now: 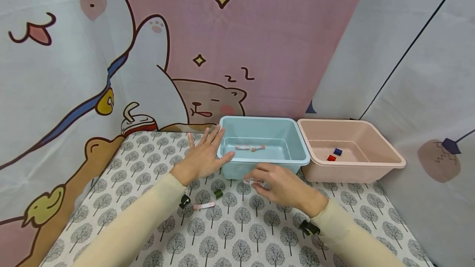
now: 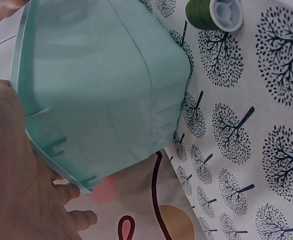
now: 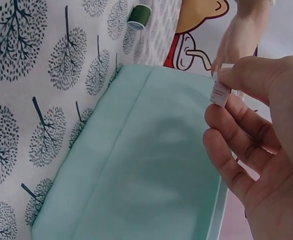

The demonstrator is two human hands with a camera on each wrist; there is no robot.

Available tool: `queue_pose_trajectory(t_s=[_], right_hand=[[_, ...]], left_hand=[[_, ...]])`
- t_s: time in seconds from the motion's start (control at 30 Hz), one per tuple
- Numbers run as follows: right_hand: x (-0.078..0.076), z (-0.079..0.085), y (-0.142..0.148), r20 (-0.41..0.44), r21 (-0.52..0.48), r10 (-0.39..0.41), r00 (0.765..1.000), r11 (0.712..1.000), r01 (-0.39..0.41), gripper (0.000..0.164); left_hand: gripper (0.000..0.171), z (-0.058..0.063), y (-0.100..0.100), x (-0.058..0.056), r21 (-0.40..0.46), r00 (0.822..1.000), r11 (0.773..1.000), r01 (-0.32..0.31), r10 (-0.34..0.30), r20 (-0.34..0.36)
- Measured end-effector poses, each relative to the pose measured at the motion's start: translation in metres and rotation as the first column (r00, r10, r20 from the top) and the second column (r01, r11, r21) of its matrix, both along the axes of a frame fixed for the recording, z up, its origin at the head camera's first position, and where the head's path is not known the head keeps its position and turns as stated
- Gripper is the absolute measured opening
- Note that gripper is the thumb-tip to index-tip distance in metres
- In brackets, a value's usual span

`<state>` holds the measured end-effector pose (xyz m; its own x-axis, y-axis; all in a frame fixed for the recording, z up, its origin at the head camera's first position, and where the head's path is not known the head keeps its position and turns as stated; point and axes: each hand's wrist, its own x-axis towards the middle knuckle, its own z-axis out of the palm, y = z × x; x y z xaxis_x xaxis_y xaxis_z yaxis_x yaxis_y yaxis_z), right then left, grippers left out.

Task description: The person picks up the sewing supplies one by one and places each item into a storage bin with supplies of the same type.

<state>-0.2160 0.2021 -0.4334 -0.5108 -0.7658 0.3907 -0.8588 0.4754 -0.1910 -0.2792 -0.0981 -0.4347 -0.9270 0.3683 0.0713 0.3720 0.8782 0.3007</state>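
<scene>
My right hand [image 1: 278, 184] pinches a small white strip with reddish printed lines [image 3: 220, 93] between thumb and fingertips, in front of the light blue bin [image 1: 267, 162]. My left hand [image 1: 202, 155] has its fingers spread and stands at the bin's left rim, overlapping it in the head view. Inside that bin lie a pale pink strip [image 1: 242, 148] and another small pinkish piece [image 1: 258, 148]. On the cloth below the left hand are a green thread spool [image 1: 218, 194] and a pink-and-white patterned strip [image 1: 203, 206].
A pink bin [image 1: 350, 170] stands right beside the blue one, with a small blue piece [image 1: 337, 151] and a small red piece [image 1: 331, 158] inside. Tree-print cloth [image 1: 243, 234] covers the table. Printed curtains [image 1: 274, 44] hang behind and at the sides.
</scene>
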Motion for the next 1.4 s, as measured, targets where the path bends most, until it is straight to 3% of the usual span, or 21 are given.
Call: queue_pose_trajectory(t_s=[0.8, 1.4], right_hand=[[-0.015, 0.024, 0.014, -0.052, -0.085, -0.007, 0.999, 0.996, 0.002, 0.033], [-0.031, 0.048, 0.030, -0.055, -0.100, -0.087, 0.995, 0.992, 0.081, 0.034]], left_hand=[[0.103, 0.002, 0.000, 0.001, 0.002, 1.000, 1.000, -0.002, 0.002, -0.002], [0.099, -0.001, 0.001, 0.001, 0.007, 1.000, 1.000, 0.002, -0.001, -0.011]])
